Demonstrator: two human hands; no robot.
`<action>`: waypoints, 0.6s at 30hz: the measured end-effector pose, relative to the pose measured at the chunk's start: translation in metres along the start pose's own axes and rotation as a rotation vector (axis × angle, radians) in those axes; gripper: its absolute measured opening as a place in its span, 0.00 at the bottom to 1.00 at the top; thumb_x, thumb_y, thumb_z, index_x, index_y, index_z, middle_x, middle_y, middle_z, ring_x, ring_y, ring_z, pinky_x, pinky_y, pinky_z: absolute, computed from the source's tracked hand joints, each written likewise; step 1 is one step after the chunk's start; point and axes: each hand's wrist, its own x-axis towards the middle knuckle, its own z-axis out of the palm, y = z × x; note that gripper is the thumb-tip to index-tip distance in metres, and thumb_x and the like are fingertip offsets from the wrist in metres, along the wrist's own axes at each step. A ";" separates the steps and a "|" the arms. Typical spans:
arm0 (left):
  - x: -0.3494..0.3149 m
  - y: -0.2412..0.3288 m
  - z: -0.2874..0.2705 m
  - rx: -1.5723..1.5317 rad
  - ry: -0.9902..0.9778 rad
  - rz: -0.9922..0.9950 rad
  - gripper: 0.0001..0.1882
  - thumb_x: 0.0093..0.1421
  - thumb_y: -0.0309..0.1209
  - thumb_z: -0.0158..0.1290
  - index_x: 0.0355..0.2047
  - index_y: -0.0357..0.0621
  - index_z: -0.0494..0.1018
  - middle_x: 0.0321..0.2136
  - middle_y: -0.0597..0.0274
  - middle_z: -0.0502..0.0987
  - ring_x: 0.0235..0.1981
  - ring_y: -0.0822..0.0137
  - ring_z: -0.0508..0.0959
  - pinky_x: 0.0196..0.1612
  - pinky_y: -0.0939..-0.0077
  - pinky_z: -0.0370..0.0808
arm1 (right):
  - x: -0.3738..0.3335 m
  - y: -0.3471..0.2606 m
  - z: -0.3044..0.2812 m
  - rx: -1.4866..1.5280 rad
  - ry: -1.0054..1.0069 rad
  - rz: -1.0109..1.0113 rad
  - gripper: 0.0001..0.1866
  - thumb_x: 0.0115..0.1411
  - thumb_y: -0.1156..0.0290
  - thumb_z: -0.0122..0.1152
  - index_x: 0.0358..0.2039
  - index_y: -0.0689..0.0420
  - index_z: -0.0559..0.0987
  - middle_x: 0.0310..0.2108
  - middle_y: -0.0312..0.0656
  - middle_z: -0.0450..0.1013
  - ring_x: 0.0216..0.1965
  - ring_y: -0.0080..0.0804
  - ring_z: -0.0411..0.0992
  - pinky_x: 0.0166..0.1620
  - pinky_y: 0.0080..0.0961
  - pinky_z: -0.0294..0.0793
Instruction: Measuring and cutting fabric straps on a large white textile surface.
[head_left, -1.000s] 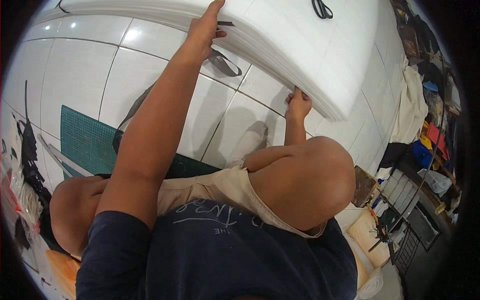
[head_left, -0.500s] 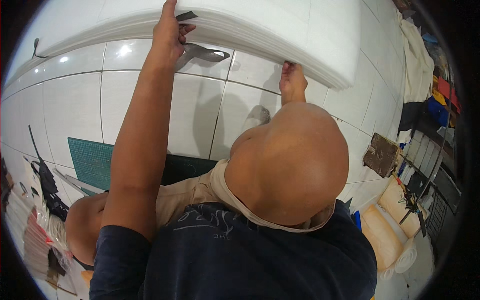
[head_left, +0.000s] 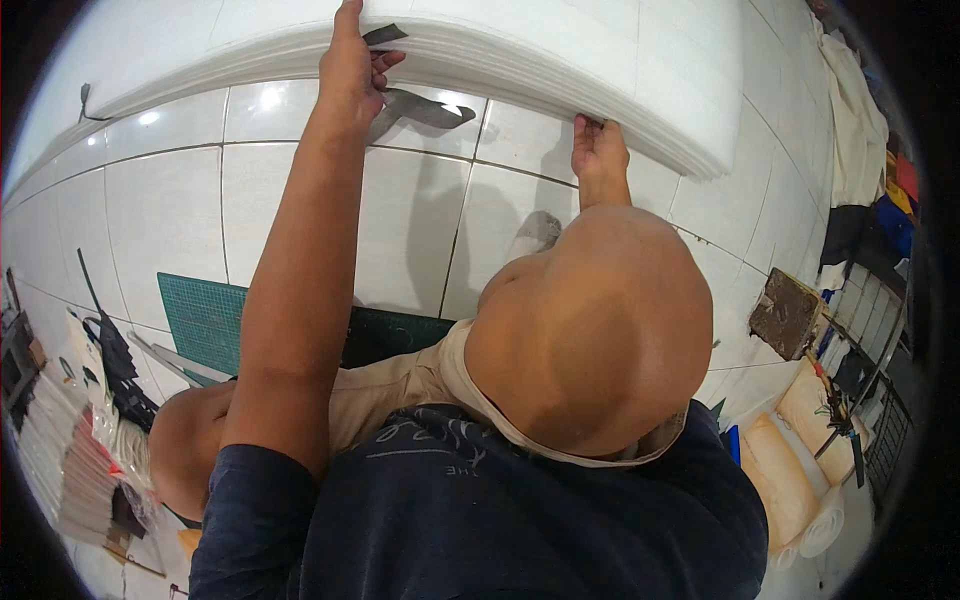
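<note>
A thick stack of white foam sheets (head_left: 560, 50) lies across the far part of the floor. My left hand (head_left: 352, 75) is closed round its near edge, thumb over the top and fingers curled at the layered side. Farther right, my right hand (head_left: 602, 150) holds the same edge, palm up, with its fingertips tucked beneath the sheets. My raised knee hides most of the right forearm. Beside my left hand, a dark grey strap (head_left: 430, 110) hangs from under the stack onto the tiles, and a short dark end shows on the stack's edge.
A green cutting mat (head_left: 195, 310) lies at the left on the tiled floor, with a long metal ruler (head_left: 165, 355) near it. A brown square block (head_left: 785, 313) stands to the right. Clutter, cream cushions (head_left: 770, 475) and a cream cloth (head_left: 855, 120) line the right side.
The whole view has shifted slightly, so everything sits a little farther right and lower in it. Both hands keep their hold at the same places on the stack.
</note>
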 end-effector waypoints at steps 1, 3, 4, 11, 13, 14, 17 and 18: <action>0.001 -0.001 -0.002 0.012 0.007 0.007 0.42 0.52 0.67 0.50 0.37 0.31 0.71 0.18 0.52 0.70 0.13 0.69 0.63 0.13 0.80 0.57 | -0.003 0.003 0.001 0.002 0.001 0.006 0.10 0.65 0.70 0.51 0.42 0.62 0.72 0.39 0.43 0.72 0.36 0.31 0.72 0.35 0.20 0.78; 0.005 -0.001 -0.006 -0.008 0.014 0.008 0.42 0.52 0.67 0.50 0.37 0.31 0.71 0.18 0.52 0.70 0.13 0.68 0.64 0.13 0.80 0.57 | -0.009 0.009 0.001 0.100 -0.055 -0.006 0.08 0.64 0.70 0.52 0.41 0.61 0.72 0.38 0.41 0.72 0.35 0.29 0.72 0.33 0.19 0.77; 0.004 -0.001 -0.005 -0.035 0.011 0.006 0.42 0.53 0.67 0.50 0.36 0.30 0.71 0.18 0.52 0.69 0.13 0.68 0.65 0.13 0.80 0.57 | -0.008 0.009 0.001 0.104 -0.050 -0.008 0.08 0.64 0.70 0.52 0.41 0.61 0.72 0.38 0.41 0.72 0.35 0.29 0.72 0.33 0.19 0.77; 0.012 -0.002 -0.010 -0.014 0.003 0.020 0.42 0.52 0.67 0.50 0.37 0.30 0.70 0.18 0.54 0.69 0.13 0.67 0.66 0.13 0.80 0.58 | -0.009 0.014 0.002 0.044 -0.123 0.021 0.09 0.64 0.66 0.52 0.41 0.57 0.72 0.36 0.40 0.72 0.34 0.28 0.72 0.30 0.19 0.74; 0.014 -0.003 -0.013 -0.024 -0.051 0.015 0.42 0.52 0.67 0.50 0.38 0.32 0.70 0.20 0.54 0.70 0.15 0.66 0.68 0.13 0.80 0.58 | -0.004 0.014 0.001 0.039 -0.137 0.026 0.10 0.64 0.65 0.52 0.41 0.57 0.72 0.36 0.40 0.72 0.35 0.28 0.72 0.30 0.19 0.73; 0.013 -0.004 -0.012 -0.020 -0.047 0.015 0.42 0.52 0.67 0.50 0.38 0.32 0.70 0.20 0.54 0.70 0.15 0.66 0.68 0.13 0.80 0.58 | 0.000 0.013 0.000 0.050 -0.170 0.018 0.10 0.64 0.65 0.51 0.41 0.57 0.72 0.36 0.40 0.72 0.34 0.29 0.72 0.30 0.20 0.73; 0.007 -0.005 -0.003 -0.014 -0.039 0.060 0.42 0.52 0.68 0.49 0.39 0.34 0.70 0.24 0.54 0.72 0.17 0.65 0.70 0.14 0.79 0.58 | 0.014 0.014 -0.008 0.005 -0.287 -0.009 0.11 0.65 0.66 0.49 0.42 0.58 0.72 0.37 0.42 0.72 0.34 0.31 0.71 0.30 0.22 0.71; 0.004 -0.005 0.000 -0.015 -0.048 0.065 0.42 0.52 0.68 0.49 0.39 0.34 0.71 0.26 0.54 0.73 0.18 0.65 0.70 0.14 0.79 0.58 | 0.020 0.015 -0.012 -0.055 -0.375 -0.029 0.11 0.65 0.66 0.48 0.43 0.58 0.72 0.37 0.42 0.72 0.33 0.32 0.71 0.30 0.23 0.70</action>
